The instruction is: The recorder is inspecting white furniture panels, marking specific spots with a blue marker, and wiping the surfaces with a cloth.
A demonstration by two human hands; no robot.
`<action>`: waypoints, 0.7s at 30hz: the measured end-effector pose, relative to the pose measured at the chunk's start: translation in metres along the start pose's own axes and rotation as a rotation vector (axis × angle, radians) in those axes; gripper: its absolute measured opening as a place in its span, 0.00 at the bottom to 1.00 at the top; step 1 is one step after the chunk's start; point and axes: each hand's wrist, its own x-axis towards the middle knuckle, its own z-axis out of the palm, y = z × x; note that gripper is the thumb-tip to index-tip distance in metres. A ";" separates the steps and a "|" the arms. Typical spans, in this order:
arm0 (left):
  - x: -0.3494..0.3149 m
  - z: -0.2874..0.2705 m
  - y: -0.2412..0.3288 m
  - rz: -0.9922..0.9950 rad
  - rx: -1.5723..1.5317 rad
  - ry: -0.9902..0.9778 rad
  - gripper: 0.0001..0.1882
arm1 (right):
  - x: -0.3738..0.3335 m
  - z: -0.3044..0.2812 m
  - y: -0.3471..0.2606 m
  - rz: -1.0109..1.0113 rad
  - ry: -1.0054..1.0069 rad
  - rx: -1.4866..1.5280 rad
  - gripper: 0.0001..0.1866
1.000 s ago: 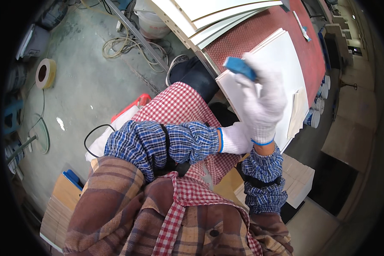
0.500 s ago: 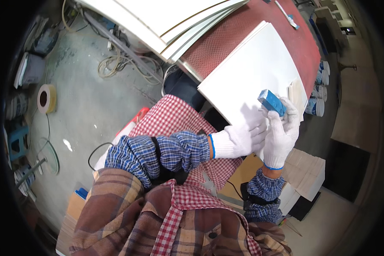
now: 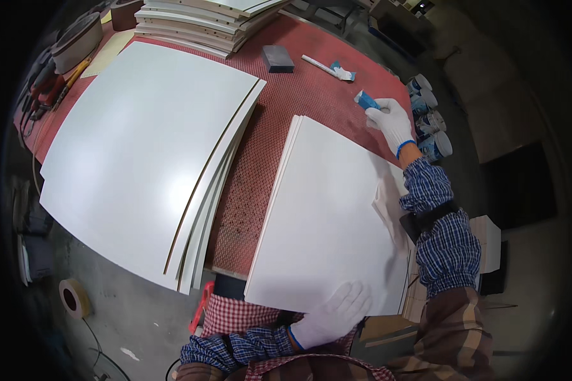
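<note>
- Blue block [image 3: 365,100]: located over the far right part of the red table covering [image 3: 243,193], beyond the near panel stack. Whether it touches the covering, I cannot tell.
- Right hand [image 3: 389,119], in a white glove: thumb and fingers closed on the blue block, arm stretched outward.
- Near panel stack [image 3: 327,203]: white, flat, a few sheets with edges slightly out of line; its near edge reaches the person's side of the table.
- Left hand [image 3: 333,315], likewise gloved: laid flat at the near edge of the top panel, fingers extended and close together, with nothing visible in their grasp.
- Pale cloth [image 3: 388,204]: crumpled, on the right side of the near panel stack, beside the right forearm.
- Grey block [image 3: 278,58]: resting on the covering, beyond the panels.
- White stick [image 3: 318,65]: just right of the grey block, blue-and-white material at one end.
- Large panel stack [image 3: 146,152]: to the left, sheets fanned unevenly.
- Buckets [image 3: 435,146]: in a row, past the table's right edge.
- Tape roll [image 3: 75,298]: on the floor, lower left.
</note>
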 end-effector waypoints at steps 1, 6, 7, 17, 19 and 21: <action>0.002 0.001 -0.001 0.011 0.002 0.004 0.23 | 0.022 0.001 0.012 -0.006 0.010 0.000 0.20; -0.006 0.027 -0.003 0.000 0.015 0.098 0.21 | 0.104 0.025 0.046 0.119 0.092 -0.491 0.15; -0.004 0.031 -0.003 0.008 0.013 0.102 0.21 | 0.116 0.018 0.057 0.068 0.149 -0.543 0.16; -0.002 -0.001 -0.005 -0.027 0.006 -0.062 0.19 | -0.025 -0.022 0.026 -0.222 -0.171 -0.687 0.45; -0.006 0.003 -0.001 -0.008 0.035 0.013 0.20 | -0.086 -0.062 0.038 -0.489 -0.285 -0.922 0.48; -0.005 0.001 -0.003 0.022 0.090 0.012 0.21 | -0.151 -0.074 0.051 -0.451 -0.389 -0.914 0.49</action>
